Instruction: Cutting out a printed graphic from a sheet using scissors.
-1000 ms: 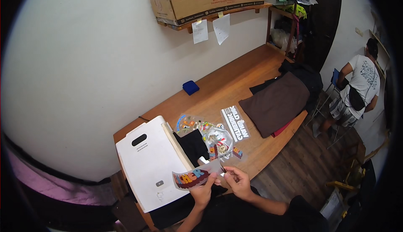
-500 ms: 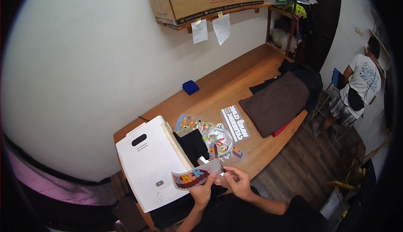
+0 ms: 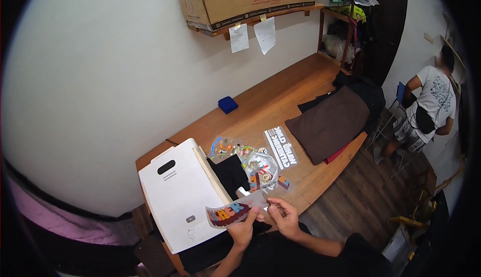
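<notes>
A clear transfer film (image 3: 228,215) with blue, orange and maroon block letters is pinched in my left hand (image 3: 242,231), thumb on top, over the table's near edge. Close beside it, my right hand (image 3: 284,219) is closed at the film's right end. A small dark, thin thing (image 3: 265,197) shows at its fingertips, too small to name. Just beyond my hands lies a clear plastic pack (image 3: 260,168) of small colourful pieces. Printed film sheets (image 3: 228,148) spread around it, one of them with white lettering (image 3: 281,148).
A white heat press (image 3: 180,192) stands at the left, black cloth (image 3: 231,175) against its side. Folded brown fabric (image 3: 328,121) lies on the wooden table (image 3: 270,96), near a dark blue folded item (image 3: 228,105). A cardboard box (image 3: 250,4) sits on the shelf; another person (image 3: 428,101) is at right.
The film in my left hand has tilted slightly, and the dark thing at my right fingertips has shifted. The other person has turned their head and moved an arm outward.
</notes>
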`<move>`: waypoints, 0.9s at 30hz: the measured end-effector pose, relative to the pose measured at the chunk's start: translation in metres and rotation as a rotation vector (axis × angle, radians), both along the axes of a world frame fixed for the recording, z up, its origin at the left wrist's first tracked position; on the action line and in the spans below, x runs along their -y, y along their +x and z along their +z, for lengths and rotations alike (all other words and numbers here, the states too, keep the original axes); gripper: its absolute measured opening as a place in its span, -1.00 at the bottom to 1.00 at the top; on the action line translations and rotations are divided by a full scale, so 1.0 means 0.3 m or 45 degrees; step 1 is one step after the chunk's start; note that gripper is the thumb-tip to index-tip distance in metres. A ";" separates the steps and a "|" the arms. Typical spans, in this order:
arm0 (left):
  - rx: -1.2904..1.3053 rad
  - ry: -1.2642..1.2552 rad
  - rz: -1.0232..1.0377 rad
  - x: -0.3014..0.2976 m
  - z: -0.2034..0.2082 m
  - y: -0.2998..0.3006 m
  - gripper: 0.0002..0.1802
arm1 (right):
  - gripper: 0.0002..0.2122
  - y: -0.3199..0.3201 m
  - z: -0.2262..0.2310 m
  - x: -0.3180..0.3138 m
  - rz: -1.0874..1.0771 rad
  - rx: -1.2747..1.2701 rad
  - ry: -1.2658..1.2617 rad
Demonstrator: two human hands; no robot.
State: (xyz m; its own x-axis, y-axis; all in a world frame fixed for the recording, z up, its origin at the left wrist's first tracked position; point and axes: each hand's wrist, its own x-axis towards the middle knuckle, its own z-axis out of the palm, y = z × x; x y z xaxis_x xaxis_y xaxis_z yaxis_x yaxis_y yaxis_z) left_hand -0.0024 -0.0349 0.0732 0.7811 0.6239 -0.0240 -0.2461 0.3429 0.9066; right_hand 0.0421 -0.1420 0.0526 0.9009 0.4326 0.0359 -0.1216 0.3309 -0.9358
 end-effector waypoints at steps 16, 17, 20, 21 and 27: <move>0.004 -0.018 0.058 -0.001 0.006 0.002 -0.77 | -0.75 -0.002 -0.010 0.004 0.032 0.112 -0.015; 0.004 -0.018 0.058 -0.001 0.009 0.003 -0.77 | -0.75 -0.002 -0.010 0.005 0.037 0.111 -0.017; 0.013 -0.021 0.059 0.001 0.011 0.007 -0.79 | -0.75 -0.003 0.002 0.004 0.027 0.079 -0.023; 0.006 -0.018 0.054 0.000 0.008 0.007 -0.79 | -0.75 -0.003 0.003 0.005 0.025 0.079 -0.023; -0.031 -0.017 0.063 0.000 0.017 0.005 -0.83 | -0.75 -0.001 0.006 0.004 0.046 0.088 -0.036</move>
State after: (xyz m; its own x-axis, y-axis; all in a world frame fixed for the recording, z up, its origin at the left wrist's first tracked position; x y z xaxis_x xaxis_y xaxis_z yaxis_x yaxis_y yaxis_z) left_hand -0.0008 -0.0349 0.0784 0.7485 0.6612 -0.0510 -0.2410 0.3429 0.9079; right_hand 0.0417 -0.1431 0.0543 0.8803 0.4667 0.0851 -0.0675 0.3008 -0.9513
